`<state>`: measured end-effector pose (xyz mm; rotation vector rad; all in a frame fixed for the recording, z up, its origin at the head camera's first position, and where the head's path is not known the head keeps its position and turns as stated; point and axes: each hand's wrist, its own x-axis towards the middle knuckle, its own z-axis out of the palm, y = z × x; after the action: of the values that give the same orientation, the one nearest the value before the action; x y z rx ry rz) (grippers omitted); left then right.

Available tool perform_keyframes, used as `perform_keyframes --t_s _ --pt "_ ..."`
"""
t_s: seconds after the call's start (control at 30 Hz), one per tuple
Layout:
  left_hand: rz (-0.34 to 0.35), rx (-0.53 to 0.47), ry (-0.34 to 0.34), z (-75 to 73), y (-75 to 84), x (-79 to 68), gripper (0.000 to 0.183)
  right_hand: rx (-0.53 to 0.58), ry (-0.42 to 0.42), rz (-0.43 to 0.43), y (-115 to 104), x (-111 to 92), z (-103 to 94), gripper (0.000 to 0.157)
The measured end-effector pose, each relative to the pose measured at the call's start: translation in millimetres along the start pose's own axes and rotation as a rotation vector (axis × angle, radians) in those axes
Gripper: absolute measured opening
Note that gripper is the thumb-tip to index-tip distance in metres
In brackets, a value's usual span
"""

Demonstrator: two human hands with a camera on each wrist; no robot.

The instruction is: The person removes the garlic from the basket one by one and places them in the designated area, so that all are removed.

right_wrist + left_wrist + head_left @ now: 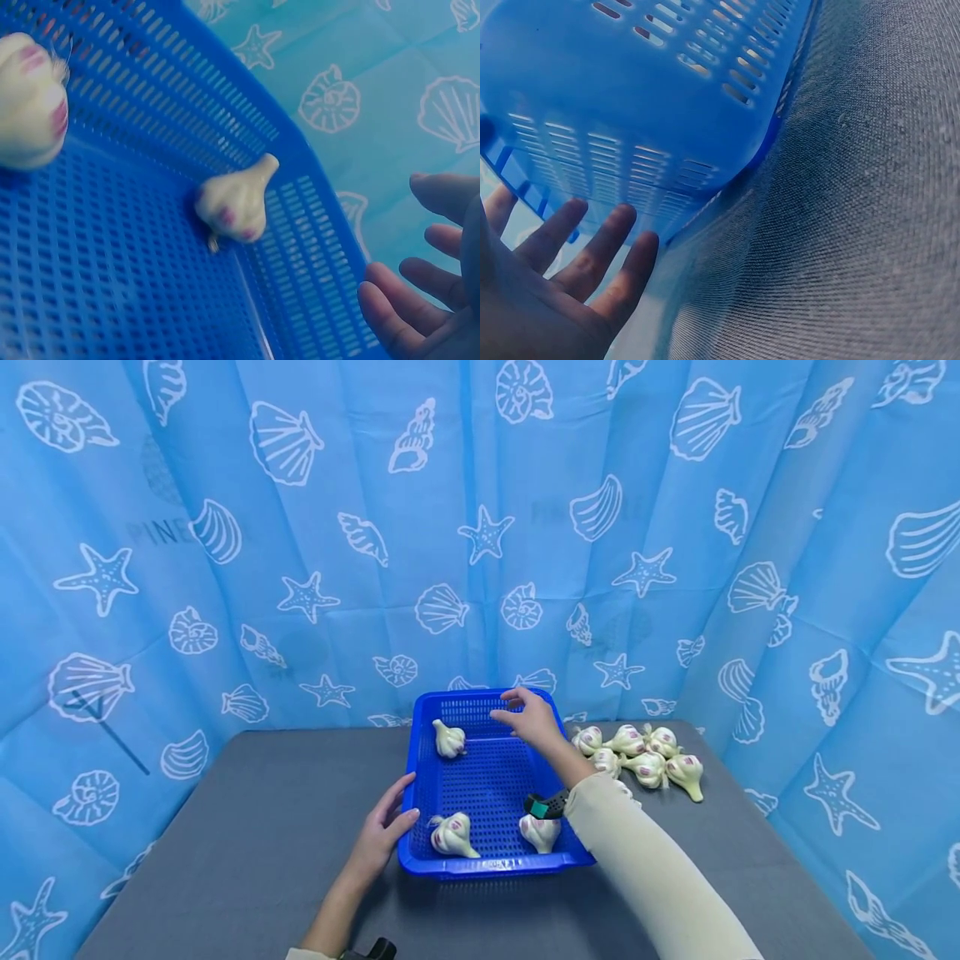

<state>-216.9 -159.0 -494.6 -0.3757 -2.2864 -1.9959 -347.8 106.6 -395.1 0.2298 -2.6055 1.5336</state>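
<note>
A blue plastic basket (487, 863) with slotted walls stands on the grey table. Three garlic bulbs lie in it: one far left (450, 740), one near left (453, 835), and one near right (540, 833), partly behind the right wrist. My left hand (378, 835) is at the basket's left side, fingers spread along the outer wall (592, 169) and thumb by the rim. Over the far right corner hangs my right hand (531, 718), fingers loosely bent and nothing between them. The right wrist view shows that hand beside the rim, with a garlic bulb (236, 202) in the corner.
Several more garlic bulbs (647, 768) lie in a cluster on the grey table (300, 835), right of the basket and partly behind the right forearm. A blue curtain (480, 568) with white shell prints hangs behind the table and along both sides.
</note>
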Motion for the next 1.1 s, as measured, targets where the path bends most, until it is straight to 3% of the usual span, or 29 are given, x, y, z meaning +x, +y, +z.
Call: perform_keyframes --t_s 0.4,0.63,1.1 --pt "0.013 -0.013 -0.004 0.0 0.7 -1.0 0.054 0.117 0.002 0.039 2.7 1.2 26.1 0.045" --pt "0.002 0.003 -0.001 0.4 -0.7 0.0 0.054 0.121 -0.003 0.034 8.8 4.6 39.7 0.043" --pt "-0.017 -0.007 0.004 0.2 -0.8 0.0 0.054 0.101 -0.127 0.042 16.0 9.6 62.2 0.044"
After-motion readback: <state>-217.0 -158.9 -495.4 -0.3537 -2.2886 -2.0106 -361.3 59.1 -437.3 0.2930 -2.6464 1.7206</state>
